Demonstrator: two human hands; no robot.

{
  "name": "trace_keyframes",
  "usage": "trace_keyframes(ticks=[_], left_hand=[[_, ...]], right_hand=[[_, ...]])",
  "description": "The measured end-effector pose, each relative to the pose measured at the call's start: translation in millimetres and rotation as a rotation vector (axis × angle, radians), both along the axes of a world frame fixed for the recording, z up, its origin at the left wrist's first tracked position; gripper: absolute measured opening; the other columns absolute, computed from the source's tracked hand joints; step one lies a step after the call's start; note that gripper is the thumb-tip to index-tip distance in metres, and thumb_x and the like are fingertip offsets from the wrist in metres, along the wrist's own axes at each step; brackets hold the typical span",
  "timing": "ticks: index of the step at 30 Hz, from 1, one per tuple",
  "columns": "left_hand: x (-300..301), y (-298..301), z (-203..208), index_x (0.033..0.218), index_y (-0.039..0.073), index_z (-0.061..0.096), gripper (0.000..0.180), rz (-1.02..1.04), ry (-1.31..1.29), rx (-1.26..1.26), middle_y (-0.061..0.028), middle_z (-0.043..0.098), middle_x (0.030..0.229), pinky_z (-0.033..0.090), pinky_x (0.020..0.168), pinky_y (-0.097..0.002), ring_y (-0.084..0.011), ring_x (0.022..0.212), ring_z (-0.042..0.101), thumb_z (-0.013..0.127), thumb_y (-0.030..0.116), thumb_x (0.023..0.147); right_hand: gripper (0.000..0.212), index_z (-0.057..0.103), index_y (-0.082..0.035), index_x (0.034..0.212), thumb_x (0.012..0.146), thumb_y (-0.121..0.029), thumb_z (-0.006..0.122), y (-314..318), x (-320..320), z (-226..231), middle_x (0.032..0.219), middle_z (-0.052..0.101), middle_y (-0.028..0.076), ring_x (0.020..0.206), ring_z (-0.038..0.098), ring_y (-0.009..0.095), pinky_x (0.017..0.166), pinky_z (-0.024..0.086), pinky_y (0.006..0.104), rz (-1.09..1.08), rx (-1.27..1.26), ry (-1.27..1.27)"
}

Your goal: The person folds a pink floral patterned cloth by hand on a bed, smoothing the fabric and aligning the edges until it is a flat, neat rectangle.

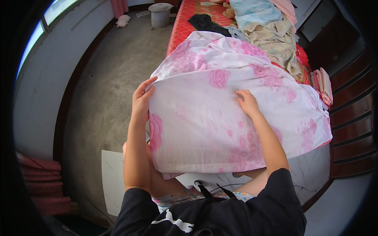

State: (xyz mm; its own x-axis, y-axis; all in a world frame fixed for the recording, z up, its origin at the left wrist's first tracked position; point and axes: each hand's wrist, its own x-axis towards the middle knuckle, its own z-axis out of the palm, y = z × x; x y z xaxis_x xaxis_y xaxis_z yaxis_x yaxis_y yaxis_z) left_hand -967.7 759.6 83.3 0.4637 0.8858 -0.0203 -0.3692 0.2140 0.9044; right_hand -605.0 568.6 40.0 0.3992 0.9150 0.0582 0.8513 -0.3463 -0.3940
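A large white sheet (pixel 185 94) with pink roses and petals spreads in front of me, its far part lying on the bed and its near part over my lap. My left hand (pixel 142 98) is closed on its left edge, with the thumb on top near a folded corner. Over the middle of the cloth, to the right of a printed rose, is my right hand (pixel 248 103). Its fingers are loosely bent and a little apart, with no cloth visibly pinched between them.
Beyond the sheet, the red bed (pixel 179 29) carries black clothing (pixel 206 24), a beige patterned cloth (pixel 271 39) and a light blue cloth (pixel 256 13). A dark slatted headboard (pixel 352 118) stands at right. On the floor at far left are a bin (pixel 160 16) and a pink plush toy (pixel 123 21).
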Motion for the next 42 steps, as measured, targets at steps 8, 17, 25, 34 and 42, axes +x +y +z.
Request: trace_keyframes(ticks=[8, 17, 25, 34, 42], left_hand=[[-5, 0, 6, 0.116, 0.005, 0.060, 0.026, -0.049, -0.046, -0.068, -0.0043, 0.064, 0.098, 0.050, 0.071, -0.0232, -0.0090, 0.081, 0.061, 0.051, 0.004, 0.091], [0, 2, 2, 0.115, 0.005, 0.059, 0.027, 0.077, -0.077, -0.134, -0.0046, 0.062, 0.101, 0.050, 0.075, -0.0251, -0.0099, 0.086, 0.060, 0.053, 0.006, 0.090], [6, 5, -3, 0.111, 0.005, 0.062, 0.023, 0.165, 0.002, -0.140, -0.0032, 0.063, 0.095, 0.048, 0.073, -0.0223, -0.0084, 0.080, 0.059, 0.051, 0.004, 0.090], [10, 7, -8, 0.108, 0.005, 0.063, 0.021, 0.169, 0.076, -0.140, -0.0033, 0.062, 0.094, 0.047, 0.071, -0.0221, -0.0080, 0.079, 0.057, 0.051, 0.004, 0.090], [12, 2, 3, 0.107, 0.003, 0.063, 0.022, 0.186, 0.060, -0.146, -0.0035, 0.062, 0.094, 0.047, 0.070, -0.0219, -0.0085, 0.079, 0.058, 0.050, 0.003, 0.089]], right_hand=[[0.048, 0.054, -0.011, 0.122, 0.074, -0.008, 0.058, 24, -30, 18, 0.125, 0.051, 0.009, 0.095, 0.060, 0.026, 0.082, 0.048, 0.0359, 0.055, 0.187, 0.209], [0.016, 0.059, -0.005, 0.099, 0.085, -0.013, 0.056, 25, -23, 17, 0.103, 0.062, 0.010, 0.093, 0.060, 0.031, 0.079, 0.048, 0.0370, -0.036, 0.055, -0.003], [0.026, 0.057, -0.006, 0.106, 0.081, -0.011, 0.063, 33, -44, 56, 0.124, 0.055, 0.011, 0.101, 0.059, 0.028, 0.077, 0.048, 0.0356, 0.048, -0.038, 0.382], [0.008, 0.064, -0.004, 0.086, 0.082, -0.010, 0.062, 33, -66, -8, 0.092, 0.061, 0.007, 0.079, 0.062, 0.025, 0.070, 0.048, 0.0346, 0.052, 0.182, 0.136], [0.008, 0.058, -0.003, 0.093, 0.088, -0.009, 0.054, 16, -66, 31, 0.088, 0.063, 0.011, 0.076, 0.062, 0.030, 0.065, 0.048, 0.0373, -0.080, 0.484, -0.040]])
